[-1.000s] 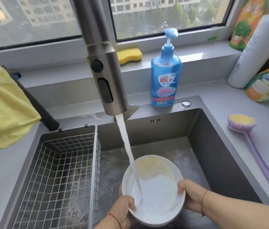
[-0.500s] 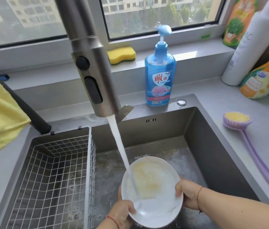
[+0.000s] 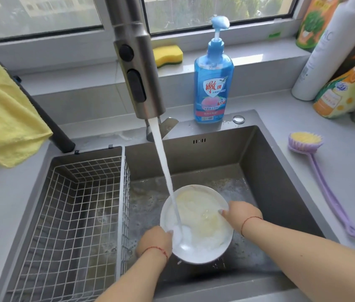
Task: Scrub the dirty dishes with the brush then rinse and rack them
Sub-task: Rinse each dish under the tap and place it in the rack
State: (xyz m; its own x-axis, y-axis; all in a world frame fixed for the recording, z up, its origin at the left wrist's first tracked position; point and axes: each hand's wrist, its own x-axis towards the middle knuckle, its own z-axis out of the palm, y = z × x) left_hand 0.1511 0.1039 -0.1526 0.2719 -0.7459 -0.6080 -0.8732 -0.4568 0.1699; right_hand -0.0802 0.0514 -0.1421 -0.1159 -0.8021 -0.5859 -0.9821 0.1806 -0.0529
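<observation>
A white plate [image 3: 202, 223] is held tilted over the sink [image 3: 259, 166] under running water from the steel faucet [image 3: 137, 68]. Yellowish residue and foam lie on the plate's face. My left hand [image 3: 155, 241] grips its lower left rim and my right hand [image 3: 240, 214] grips its right rim, thumb on the face. The stream lands near the plate's lower left. The purple brush [image 3: 316, 168] with yellow bristles lies on the counter to the right of the sink, apart from both hands. A wire rack basket [image 3: 74, 214] sits in the sink's left part and holds no dishes.
A blue dish soap pump bottle [image 3: 213, 83] stands behind the sink. A yellow sponge [image 3: 167, 55] lies on the window sill. A yellow cloth [image 3: 4, 114] hangs over a dark bar at the left. Bottles and pouches [image 3: 333, 62] crowd the back right counter.
The plate has turned and tilted under the stream, and my right hand has slid up its right rim. The foam has washed toward the lower left. The camera has shifted.
</observation>
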